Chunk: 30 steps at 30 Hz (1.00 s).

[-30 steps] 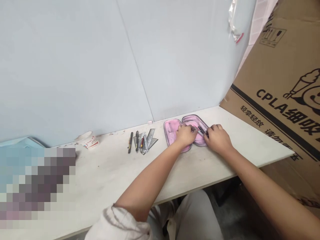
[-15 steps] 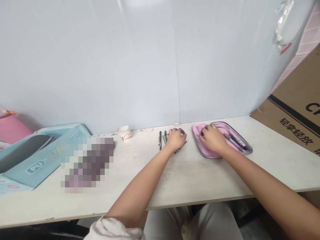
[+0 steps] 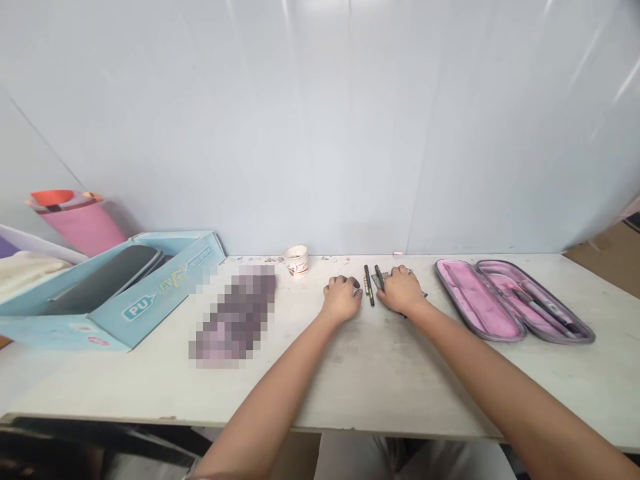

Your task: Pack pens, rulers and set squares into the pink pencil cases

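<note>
My left hand rests on the table with its fingers bent and apart, and nothing shows in it. Just to its right lies a slim black pen with yellowish markings. My right hand is over a greyish, see-through flat piece, perhaps a ruler, covering most of it. A second black pen sticks out beside the right thumb. The right fingers reach forward, loosely apart; their undersides are hidden. Farther right, an unzipped pink pencil case with a grey edge lies spread flat, several pens in its right half.
A paper cup stands near the wall. Left of my hands is a pixelated dark purple object. A light blue box holds a dark case, with a pink container behind. A cardboard box stands at the right edge.
My right hand has left the pencil case and moved left onto the flat piece. My left hand has come off that piece to the left of the pens. The view has turned left.
</note>
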{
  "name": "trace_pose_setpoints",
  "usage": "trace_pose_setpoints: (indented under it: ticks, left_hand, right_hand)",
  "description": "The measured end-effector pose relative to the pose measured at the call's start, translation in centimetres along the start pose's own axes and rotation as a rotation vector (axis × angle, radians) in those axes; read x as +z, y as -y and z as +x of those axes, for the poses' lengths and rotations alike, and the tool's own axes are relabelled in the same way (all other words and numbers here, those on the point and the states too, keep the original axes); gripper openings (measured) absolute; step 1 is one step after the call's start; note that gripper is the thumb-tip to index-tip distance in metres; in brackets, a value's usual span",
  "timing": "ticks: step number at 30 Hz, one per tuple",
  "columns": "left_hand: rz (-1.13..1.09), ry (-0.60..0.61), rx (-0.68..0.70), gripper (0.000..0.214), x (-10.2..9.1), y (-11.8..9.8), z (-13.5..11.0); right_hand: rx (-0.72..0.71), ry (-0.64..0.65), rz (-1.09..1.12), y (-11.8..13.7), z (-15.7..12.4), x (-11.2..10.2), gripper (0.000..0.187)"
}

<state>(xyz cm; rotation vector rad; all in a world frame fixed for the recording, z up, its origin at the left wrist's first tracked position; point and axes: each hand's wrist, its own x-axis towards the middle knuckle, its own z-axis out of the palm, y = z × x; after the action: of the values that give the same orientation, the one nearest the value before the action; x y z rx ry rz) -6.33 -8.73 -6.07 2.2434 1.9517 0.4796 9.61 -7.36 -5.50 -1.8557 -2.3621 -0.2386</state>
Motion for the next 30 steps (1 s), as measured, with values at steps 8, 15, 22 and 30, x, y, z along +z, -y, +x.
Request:
trace_pose_setpoints:
  ticks: [8,15,22,30]
  left_hand:
    - [0.003,-0.167,0.175,0.036,-1.2,-0.2,-1.3]
    - [0.273,-0.205,0.494,0.031,-2.9,-3.7,-1.5]
    - [0.371,-0.087,0.543,0.027,-2.1,-7.6,-1.5]
    - [0.352,-0.012,0.488,0.033,-2.5,-10.6,-1.4]
  right_hand:
    - [-0.07,-0.038,0.014,-1.0,-0.5,-1.3,0.034]
    - [-0.28,-0.21,0.128,-4.4,-3.7,-3.9,0.027]
    - [-0.254,-0.287,0.147,-8.7,-6.7,-4.4,0.026]
    - [-0.212,-0.321,0.211,-11.3,-7.8,-4.3,0.027]
